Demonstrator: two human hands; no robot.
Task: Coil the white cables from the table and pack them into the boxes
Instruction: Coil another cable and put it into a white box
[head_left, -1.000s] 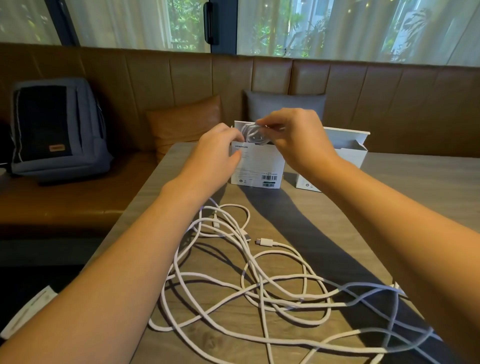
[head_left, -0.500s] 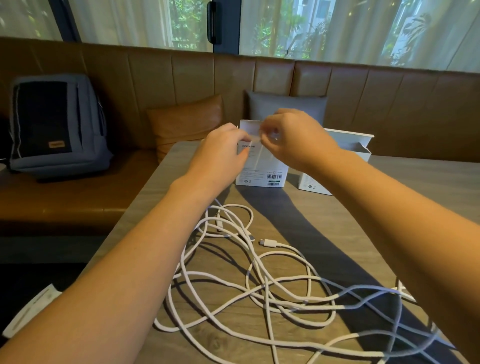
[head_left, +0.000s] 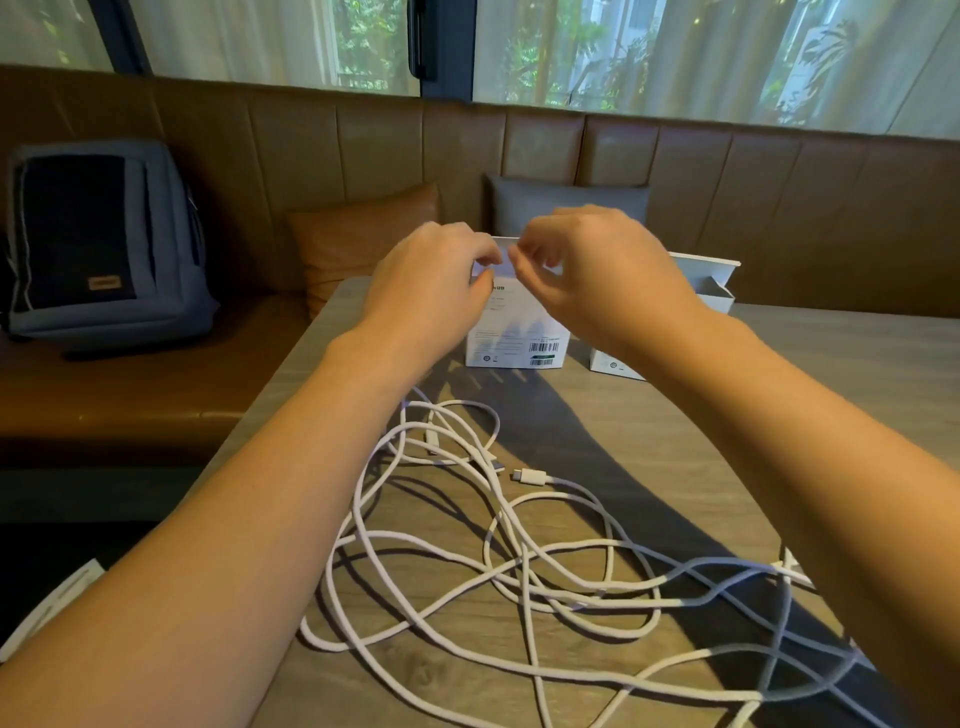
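Observation:
A white box with a barcode stands upright at the far middle of the table. My left hand grips its upper left corner with curled fingers. My right hand pinches at the box's top edge right beside the left fingertips. No coiled cable shows between the hands; the box top is hidden behind them. A second white box with its lid up stands to the right, partly behind my right arm. Several loose white cables lie tangled on the near table, one connector lying free.
The wooden table meets a brown leather bench at its far edge. A grey backpack sits on the bench at left, with an orange cushion and a grey cushion behind the boxes. White paper lies at lower left.
The coiled cable seen in my right hand over the box a second ago is out of sight. Both hands have closed in on the box's top edge.

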